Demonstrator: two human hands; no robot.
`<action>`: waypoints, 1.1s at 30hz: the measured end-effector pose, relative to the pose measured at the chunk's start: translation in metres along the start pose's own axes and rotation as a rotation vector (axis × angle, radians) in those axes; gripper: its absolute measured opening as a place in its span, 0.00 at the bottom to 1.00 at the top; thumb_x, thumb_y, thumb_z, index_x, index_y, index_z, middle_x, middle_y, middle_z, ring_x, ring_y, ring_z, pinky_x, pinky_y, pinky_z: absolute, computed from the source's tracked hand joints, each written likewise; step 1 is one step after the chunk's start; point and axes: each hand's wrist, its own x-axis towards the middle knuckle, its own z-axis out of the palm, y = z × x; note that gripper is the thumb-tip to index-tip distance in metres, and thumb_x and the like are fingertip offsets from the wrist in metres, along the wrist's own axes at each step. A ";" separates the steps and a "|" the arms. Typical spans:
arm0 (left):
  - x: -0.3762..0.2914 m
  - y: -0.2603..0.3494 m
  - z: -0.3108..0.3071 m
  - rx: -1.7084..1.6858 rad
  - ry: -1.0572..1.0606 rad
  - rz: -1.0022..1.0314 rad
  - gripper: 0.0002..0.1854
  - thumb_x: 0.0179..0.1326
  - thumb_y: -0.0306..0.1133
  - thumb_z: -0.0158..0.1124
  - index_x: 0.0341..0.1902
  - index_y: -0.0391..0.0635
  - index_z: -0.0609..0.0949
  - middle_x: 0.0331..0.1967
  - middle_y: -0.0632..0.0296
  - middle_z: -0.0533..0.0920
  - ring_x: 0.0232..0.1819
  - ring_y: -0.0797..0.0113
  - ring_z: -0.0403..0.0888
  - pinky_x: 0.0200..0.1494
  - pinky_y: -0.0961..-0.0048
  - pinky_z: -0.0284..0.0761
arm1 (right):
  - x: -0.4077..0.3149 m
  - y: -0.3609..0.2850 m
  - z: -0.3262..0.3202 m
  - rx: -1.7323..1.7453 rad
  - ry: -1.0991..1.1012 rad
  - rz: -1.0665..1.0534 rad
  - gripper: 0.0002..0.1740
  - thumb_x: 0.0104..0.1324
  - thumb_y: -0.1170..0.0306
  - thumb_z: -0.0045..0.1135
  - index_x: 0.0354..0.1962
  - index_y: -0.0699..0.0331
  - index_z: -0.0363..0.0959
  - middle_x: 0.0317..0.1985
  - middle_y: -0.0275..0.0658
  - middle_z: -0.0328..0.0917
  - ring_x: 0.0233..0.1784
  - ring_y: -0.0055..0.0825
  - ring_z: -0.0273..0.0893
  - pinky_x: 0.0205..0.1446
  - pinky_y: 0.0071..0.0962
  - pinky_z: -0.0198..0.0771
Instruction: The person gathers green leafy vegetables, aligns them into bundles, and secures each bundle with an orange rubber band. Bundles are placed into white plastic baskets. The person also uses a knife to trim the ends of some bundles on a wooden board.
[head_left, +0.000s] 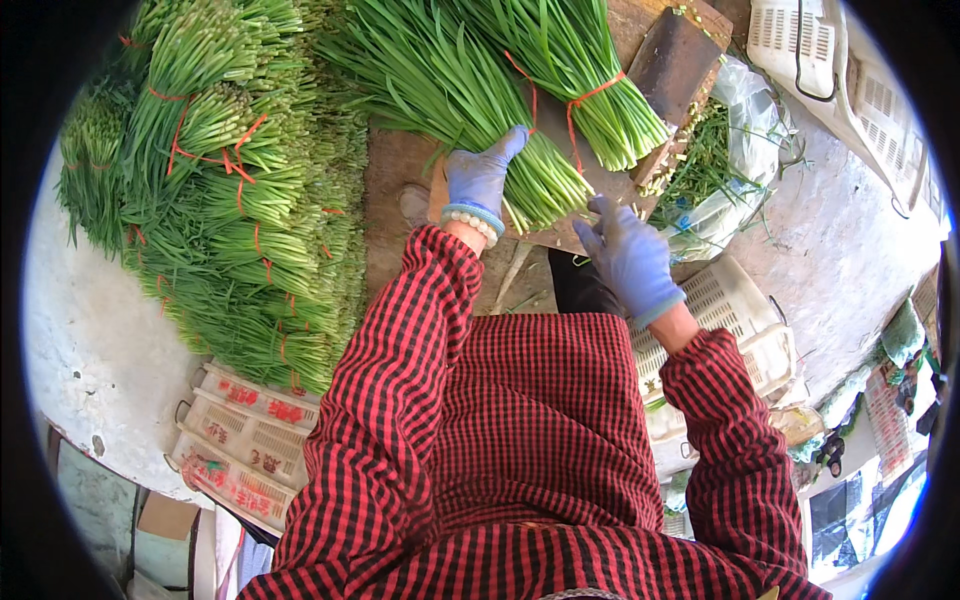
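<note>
My left hand (486, 171), in a blue work glove with a bead bracelet at the wrist, grips a bundle of garlic chives (544, 187) near its pale cut ends. A red tie runs around this bundle just above my thumb. My right hand (626, 251), also gloved in blue, is beside the cut ends with thumb and forefinger apart; nothing shows between them. Whether the forefinger touches a stem is hard to tell. Beyond lies a second chive bundle (615, 124), bound with red ties. Both bundles rest on a wooden board (397, 161).
A tall stack of tied chive bundles (247, 195) fills the left. At the upper right, a dark metal plate (671, 64) lies by cut stem bits. A plastic bag (754, 135) holds green trimmings. Plastic crates (724, 300) stand at right, more crates (240, 435) at lower left.
</note>
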 end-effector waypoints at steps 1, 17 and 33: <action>0.003 -0.002 -0.001 0.010 0.017 -0.047 0.33 0.54 0.51 0.76 0.55 0.37 0.84 0.52 0.59 0.87 0.52 0.64 0.82 0.63 0.65 0.70 | 0.008 -0.003 0.006 -0.060 0.037 -0.050 0.14 0.70 0.56 0.57 0.36 0.58 0.75 0.28 0.42 0.82 0.29 0.44 0.83 0.29 0.45 0.75; -0.012 0.008 0.029 0.070 0.124 0.053 0.36 0.51 0.59 0.75 0.54 0.42 0.85 0.50 0.62 0.88 0.49 0.63 0.85 0.59 0.68 0.74 | 0.023 0.016 0.100 0.364 0.278 0.272 0.14 0.66 0.58 0.54 0.28 0.54 0.82 0.22 0.40 0.79 0.25 0.35 0.79 0.29 0.33 0.72; 0.002 -0.011 0.032 -0.193 0.111 -0.049 0.28 0.55 0.39 0.79 0.54 0.33 0.83 0.49 0.60 0.86 0.45 0.69 0.82 0.52 0.71 0.77 | 0.007 -0.004 0.119 0.919 -0.240 0.421 0.21 0.68 0.52 0.57 0.41 0.63 0.81 0.29 0.51 0.82 0.32 0.48 0.82 0.38 0.40 0.76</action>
